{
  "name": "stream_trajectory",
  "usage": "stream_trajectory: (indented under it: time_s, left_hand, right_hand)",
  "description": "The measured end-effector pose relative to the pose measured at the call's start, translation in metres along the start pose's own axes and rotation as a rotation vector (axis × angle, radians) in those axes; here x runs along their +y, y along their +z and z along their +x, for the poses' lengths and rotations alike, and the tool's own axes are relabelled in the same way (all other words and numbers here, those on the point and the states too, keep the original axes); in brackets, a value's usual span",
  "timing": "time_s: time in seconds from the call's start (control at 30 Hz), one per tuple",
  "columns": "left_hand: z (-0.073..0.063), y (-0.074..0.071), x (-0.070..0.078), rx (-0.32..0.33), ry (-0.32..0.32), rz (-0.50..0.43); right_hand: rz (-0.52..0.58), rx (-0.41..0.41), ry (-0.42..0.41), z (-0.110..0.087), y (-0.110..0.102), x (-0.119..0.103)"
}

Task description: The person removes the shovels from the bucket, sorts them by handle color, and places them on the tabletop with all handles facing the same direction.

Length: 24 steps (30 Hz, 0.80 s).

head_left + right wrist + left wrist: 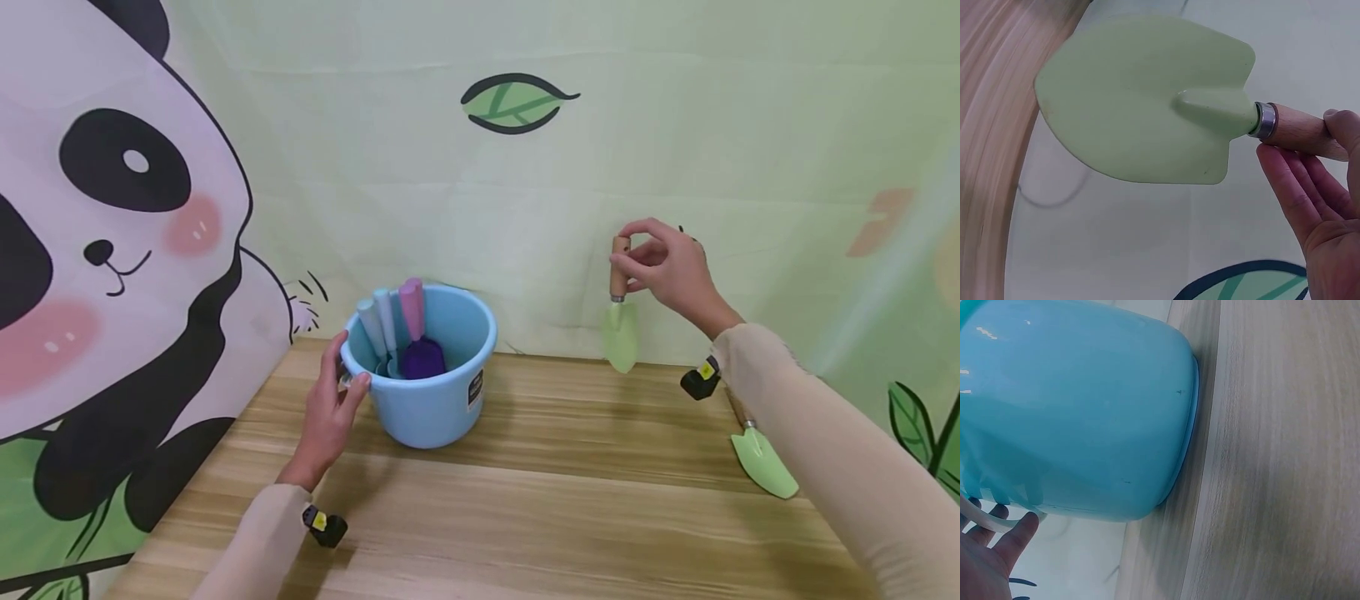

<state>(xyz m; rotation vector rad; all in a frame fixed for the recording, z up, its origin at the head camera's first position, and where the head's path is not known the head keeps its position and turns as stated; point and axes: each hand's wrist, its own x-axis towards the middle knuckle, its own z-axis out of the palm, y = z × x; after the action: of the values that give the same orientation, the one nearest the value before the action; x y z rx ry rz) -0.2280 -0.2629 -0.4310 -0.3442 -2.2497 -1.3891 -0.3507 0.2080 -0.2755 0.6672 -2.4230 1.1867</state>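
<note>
A light-blue bucket [431, 412] stands on the wooden table. My left hand [327, 408] holds its left rim, thumb at the near side and fingers along the outer wall; in the left wrist view the pale bucket handle [990, 520] runs past those fingers. Inside the bucket lean a tool with a pink handle [412, 310] and purple head, and two with pale-blue handles [378, 321], heads partly hidden. My right hand [667, 267] pinches the wooden handle of a green hand trowel [621, 337], blade hanging down near the table's back edge.
A second green hand trowel [763, 462] lies on the table [525, 517] at the right, its handle partly behind my right forearm. Behind the table hangs a pale-green cloth [375, 150] printed with a panda and leaves.
</note>
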Motion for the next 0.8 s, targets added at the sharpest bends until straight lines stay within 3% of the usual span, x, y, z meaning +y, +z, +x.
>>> stream_trajectory:
  time_s: [0.6, 0.8]
  left_hand:
    - [0.000, 0.001, 0.000, -0.003, 0.005, -0.006]
    - [-0.001, 0.001, 0.000, -0.005, -0.005, -0.002]
  right_hand:
    - [-0.163, 0.015, 0.108, -0.032, -0.026, 0.054]
    - [-0.121, -0.013, 0.158, -0.044, -0.031, 0.066]
